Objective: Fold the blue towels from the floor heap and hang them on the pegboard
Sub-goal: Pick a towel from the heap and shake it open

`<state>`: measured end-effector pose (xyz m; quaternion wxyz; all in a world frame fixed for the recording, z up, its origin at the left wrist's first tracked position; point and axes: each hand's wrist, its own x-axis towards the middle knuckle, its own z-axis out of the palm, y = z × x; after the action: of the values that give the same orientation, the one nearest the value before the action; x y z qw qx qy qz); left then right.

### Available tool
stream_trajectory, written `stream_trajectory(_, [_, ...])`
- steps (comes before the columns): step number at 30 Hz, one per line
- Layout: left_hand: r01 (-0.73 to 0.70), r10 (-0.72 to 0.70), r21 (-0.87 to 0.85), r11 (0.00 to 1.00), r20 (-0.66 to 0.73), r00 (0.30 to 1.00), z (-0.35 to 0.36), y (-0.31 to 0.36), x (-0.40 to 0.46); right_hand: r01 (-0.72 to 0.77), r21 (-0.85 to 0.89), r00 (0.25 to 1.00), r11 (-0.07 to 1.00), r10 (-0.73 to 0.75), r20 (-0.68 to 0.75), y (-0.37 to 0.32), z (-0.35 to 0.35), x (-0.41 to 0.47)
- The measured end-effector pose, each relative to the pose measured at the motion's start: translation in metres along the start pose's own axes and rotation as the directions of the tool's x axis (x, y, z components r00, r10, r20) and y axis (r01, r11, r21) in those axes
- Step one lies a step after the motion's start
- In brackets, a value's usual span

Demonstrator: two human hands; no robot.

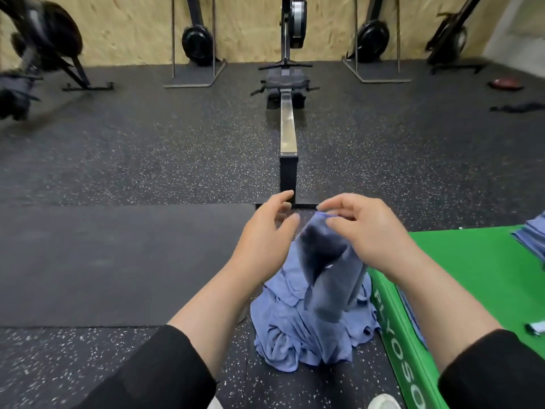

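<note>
I see soft matt blue cloth towels on a speckled rubbery floor, beside a smooth glossy green box and a brushed-metal rail.

Two hands; one towel heap; one green box; five rowing machines.
</note>
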<state>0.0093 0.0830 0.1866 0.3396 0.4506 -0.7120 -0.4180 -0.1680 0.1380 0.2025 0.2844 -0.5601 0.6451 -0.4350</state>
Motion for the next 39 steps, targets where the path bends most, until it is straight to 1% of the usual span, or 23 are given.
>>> stream_trajectory(3, [-0.036,0.010,0.136,0.990,0.187,0.982,-0.004,-0.008,-0.006,0.044,-0.011,0.996,0.999,-0.043,0.078,-0.004,0.005,-0.011])
stream_trajectory(6, [-0.015,-0.016,0.107,0.994,0.288,0.957,-0.004,-0.014,-0.007,0.091,0.014,0.989,0.996,-0.092,0.113,-0.009,0.007,-0.011])
stream_trajectory(9, [0.009,-0.065,0.152,0.988,0.366,0.928,-0.006,-0.016,-0.004,0.103,-0.004,0.984,0.995,-0.102,0.144,-0.005,0.009,-0.007])
stream_trajectory(11, [0.029,-0.072,0.130,0.991,0.345,0.936,-0.008,-0.018,-0.001,0.105,-0.007,0.985,0.994,-0.103,0.135,-0.001,0.009,-0.001])
stream_trajectory(14, [0.077,-0.077,0.014,0.997,0.307,0.949,-0.010,-0.014,0.003,0.084,0.040,0.988,0.996,-0.088,0.129,0.006,0.007,0.008])
stream_trajectory(16, [0.103,-0.079,-0.057,0.993,0.324,0.943,-0.007,-0.010,0.003,0.078,0.021,0.988,0.997,-0.080,0.130,0.012,0.007,0.012])
stream_trajectory(19, [0.155,-0.117,-0.116,0.981,0.284,0.952,-0.005,-0.008,0.007,0.068,-0.002,0.991,0.998,-0.068,0.114,0.017,0.007,0.015])
stream_trajectory(21, [0.177,-0.151,-0.060,0.982,0.303,0.941,-0.009,-0.011,0.011,0.058,-0.001,0.994,0.998,-0.057,0.091,0.018,0.005,0.017])
stream_trajectory(23, [0.170,-0.182,0.067,0.983,0.374,0.909,-0.013,-0.017,0.014,0.051,-0.013,0.997,0.999,-0.050,0.060,0.020,0.002,0.018])
stream_trajectory(24, [0.166,-0.204,0.130,0.978,0.386,0.900,-0.015,-0.019,0.014,0.049,-0.023,0.998,0.999,-0.048,0.046,0.021,0.001,0.018])
stream_trajectory(26, [0.167,-0.231,0.203,0.965,0.350,0.908,-0.017,-0.022,0.014,0.033,-0.056,0.999,0.998,-0.032,0.022,0.024,-0.001,0.019])
stream_trajectory(28, [0.140,-0.195,0.203,0.969,0.285,0.938,-0.017,-0.021,0.014,0.011,-0.084,0.999,0.996,-0.008,0.039,0.025,-0.001,0.019])
stream_trajectory(30, [0.083,-0.122,0.170,0.982,0.235,0.964,-0.017,-0.018,0.013,0.008,-0.082,0.994,0.997,0.001,0.111,0.023,0.000,0.016])
stream_trajectory(32, [0.034,-0.059,0.122,0.992,0.213,0.975,-0.015,-0.014,0.012,0.017,-0.081,0.976,0.997,0.002,0.218,0.020,0.003,0.012])
stream_trajectory(34, [0.014,-0.032,0.083,0.996,0.213,0.977,-0.013,-0.012,0.012,0.063,-0.159,0.967,0.985,-0.021,0.256,0.020,0.007,0.011])
stream_trajectory(36, [0.024,-0.037,0.059,0.998,0.227,0.973,-0.013,-0.011,0.012,0.098,-0.250,0.977,0.963,-0.046,0.207,0.025,0.010,0.012])
stream_trajectory(39, [0.127,-0.138,0.059,0.990,0.268,0.953,-0.018,-0.012,0.013,0.070,-0.251,0.995,0.966,-0.048,0.093,0.029,0.006,0.015])
